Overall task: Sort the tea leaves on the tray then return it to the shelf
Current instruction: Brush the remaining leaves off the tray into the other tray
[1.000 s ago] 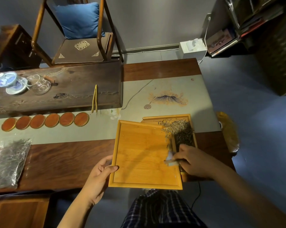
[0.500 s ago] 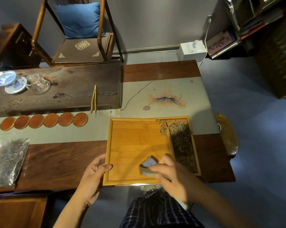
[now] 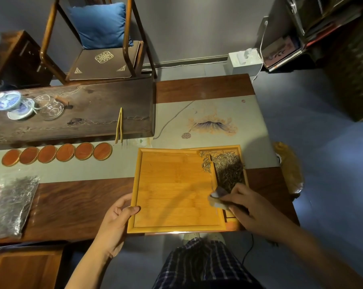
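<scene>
Your left hand [image 3: 119,220] grips the tray [image 3: 176,226] edge, your right hand [image 3: 245,207] pinches a small scraper [image 3: 217,196]; last tea leaves [image 3: 205,164] sit top-right. Sweep them across next.

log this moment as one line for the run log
left hand grips big tray edge | right hand holds small brush | tea leaves piled in small tray

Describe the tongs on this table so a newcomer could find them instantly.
Start at the long dark wooden slab lying across the table's far left. At its near right corner lie the tongs, pointing toward the row of round coasters. They are the only thin, pale yellow, two-legged piece there.
</scene>
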### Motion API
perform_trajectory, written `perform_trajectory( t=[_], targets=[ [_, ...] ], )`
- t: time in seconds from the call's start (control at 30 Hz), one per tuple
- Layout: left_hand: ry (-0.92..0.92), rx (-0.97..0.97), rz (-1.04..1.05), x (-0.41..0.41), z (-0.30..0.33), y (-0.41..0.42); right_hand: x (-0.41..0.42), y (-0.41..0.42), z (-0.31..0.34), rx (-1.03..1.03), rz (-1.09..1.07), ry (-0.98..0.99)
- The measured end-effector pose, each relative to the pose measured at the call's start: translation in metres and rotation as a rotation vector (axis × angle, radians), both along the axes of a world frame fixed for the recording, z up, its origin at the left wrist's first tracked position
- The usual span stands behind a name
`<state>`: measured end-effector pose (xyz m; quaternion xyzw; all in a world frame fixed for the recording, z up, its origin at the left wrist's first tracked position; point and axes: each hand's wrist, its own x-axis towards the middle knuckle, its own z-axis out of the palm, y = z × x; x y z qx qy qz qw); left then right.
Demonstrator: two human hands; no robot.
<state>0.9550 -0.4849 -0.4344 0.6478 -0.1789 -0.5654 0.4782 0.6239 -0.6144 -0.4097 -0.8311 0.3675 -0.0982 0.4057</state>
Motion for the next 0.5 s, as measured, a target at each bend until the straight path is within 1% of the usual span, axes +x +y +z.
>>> perform_trajectory(
  t=[0.1, 0.17, 0.27, 0.4, 0.5],
  targets=[
    [-0.044, -0.010, -0.019, -0.005, 0.003, -0.004, -0.006, 0.008, -0.003, -0.027, 0.188, 0.078],
    [-0.060, -0.015, -0.037, -0.008, 0.003, -0.006, -0.005, 0.010, -0.006, -0.041, 0.243, 0.158],
    [-0.058, -0.015, -0.048, -0.011, 0.004, -0.006, -0.002, 0.006, -0.009, -0.084, 0.247, 0.257],
    [-0.066, -0.019, -0.063, -0.011, 0.006, -0.005, 0.005, -0.003, -0.015, -0.118, 0.231, 0.315],
    [-0.073, -0.026, -0.070, -0.011, 0.006, -0.003, 0.014, -0.019, -0.020, -0.125, 0.196, 0.323]
  ],
)
